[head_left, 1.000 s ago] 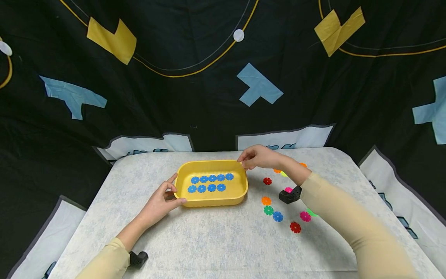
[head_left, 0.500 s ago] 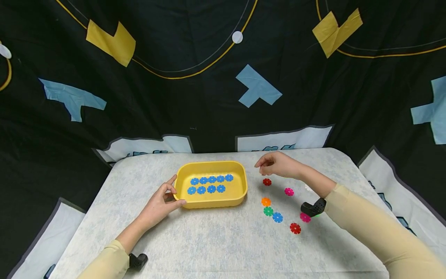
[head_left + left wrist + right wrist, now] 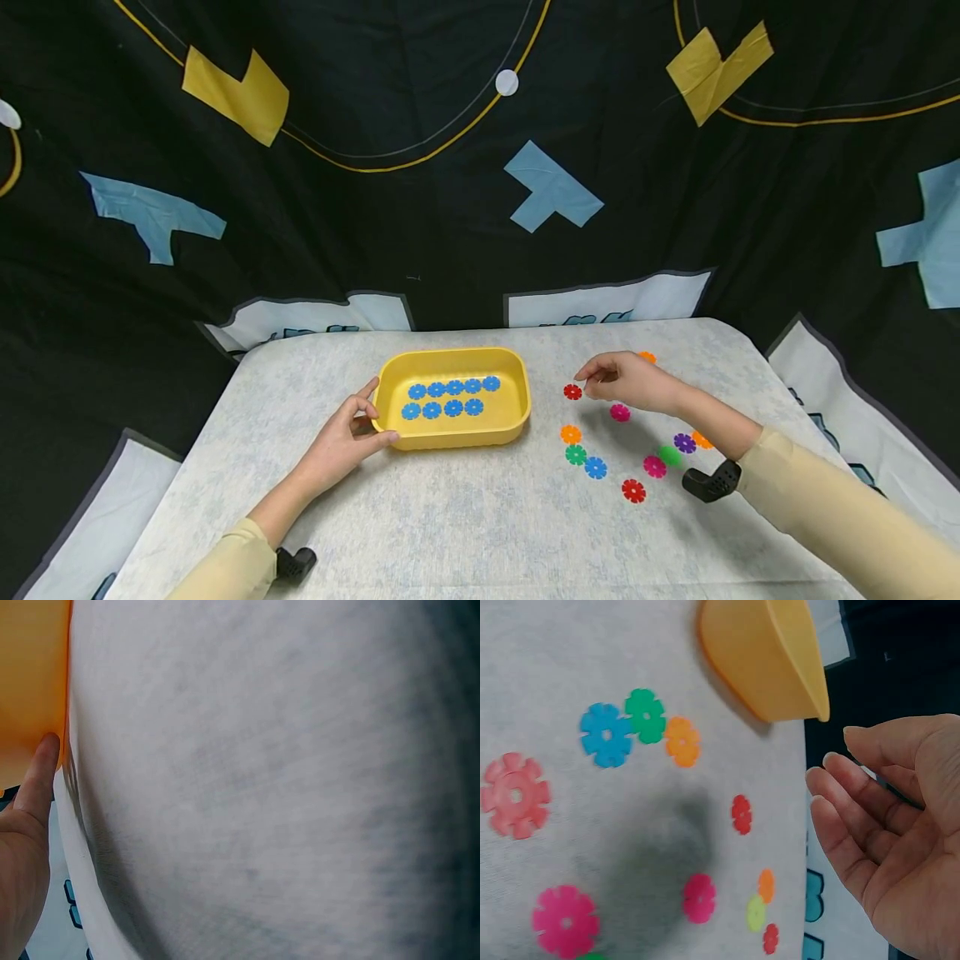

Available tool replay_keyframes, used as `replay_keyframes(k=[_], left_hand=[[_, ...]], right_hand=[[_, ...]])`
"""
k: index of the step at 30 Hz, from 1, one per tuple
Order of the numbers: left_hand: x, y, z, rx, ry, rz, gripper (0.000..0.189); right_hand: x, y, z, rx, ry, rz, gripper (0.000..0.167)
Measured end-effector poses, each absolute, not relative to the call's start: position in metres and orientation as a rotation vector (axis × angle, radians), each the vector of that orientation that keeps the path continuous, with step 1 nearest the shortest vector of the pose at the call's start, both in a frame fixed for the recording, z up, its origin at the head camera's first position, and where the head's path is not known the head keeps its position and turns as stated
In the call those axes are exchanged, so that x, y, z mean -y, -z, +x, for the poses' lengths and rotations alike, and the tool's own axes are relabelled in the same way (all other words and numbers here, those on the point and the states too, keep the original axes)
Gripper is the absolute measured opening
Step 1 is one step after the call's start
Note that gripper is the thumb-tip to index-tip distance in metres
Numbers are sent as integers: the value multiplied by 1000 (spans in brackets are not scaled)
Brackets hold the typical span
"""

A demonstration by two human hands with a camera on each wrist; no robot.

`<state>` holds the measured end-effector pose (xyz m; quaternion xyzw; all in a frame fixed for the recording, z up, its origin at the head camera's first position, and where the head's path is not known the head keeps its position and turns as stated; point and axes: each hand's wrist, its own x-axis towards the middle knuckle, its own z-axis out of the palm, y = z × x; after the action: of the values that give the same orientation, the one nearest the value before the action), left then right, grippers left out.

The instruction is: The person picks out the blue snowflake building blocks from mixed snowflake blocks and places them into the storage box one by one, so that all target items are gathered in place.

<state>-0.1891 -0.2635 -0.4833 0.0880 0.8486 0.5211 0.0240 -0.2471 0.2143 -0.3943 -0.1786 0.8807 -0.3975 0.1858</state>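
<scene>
A yellow plastic tray (image 3: 453, 439) sits on the table, and blue notched snowflake discs (image 3: 454, 388) lie inside it in two rows. My left hand (image 3: 350, 429) holds the tray's left end, thumb at the front corner and fingers at the left rim. In the left wrist view the thumb (image 3: 39, 776) presses on the tray's orange-looking wall. To the right of the tray my right hand (image 3: 630, 382) hovers over the loose discs, holding nothing, its fingers loosely bent. A red disc (image 3: 572, 392) is nearest its fingertips, with a pink disc (image 3: 620, 412) just below it.
Scattered discs lie on the table's right side: orange (image 3: 571, 434), green (image 3: 576, 454), blue (image 3: 596, 467), red (image 3: 633, 491) and purple (image 3: 684, 443) among them. A pale cloth (image 3: 450, 525) covers the table. Behind it hangs a dark curtain (image 3: 420, 217).
My right hand has left the tray's right rim and moved right and slightly down, over the loose discs. My left hand and the tray have stayed put.
</scene>
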Motion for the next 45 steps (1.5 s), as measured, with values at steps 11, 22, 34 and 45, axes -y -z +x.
replay_keyframes(k=[11,22,34,45], left_hand=[[263,484,-188,-2630,-1609,267,53],[263,484,-189,-2620,-1623,268,58],[263,484,-189,-2637,-1601,262,55],[262,484,-190,-2633,-1601,267,57]], right_hand=[[-228,420,-229,-2497,1120,-558,23],[-228,444,-206,-2516,1053,-625,26],[-228,458,-194,-2475,1024,-611,26],[-229,467,-191,-2458,1045,-594,31]])
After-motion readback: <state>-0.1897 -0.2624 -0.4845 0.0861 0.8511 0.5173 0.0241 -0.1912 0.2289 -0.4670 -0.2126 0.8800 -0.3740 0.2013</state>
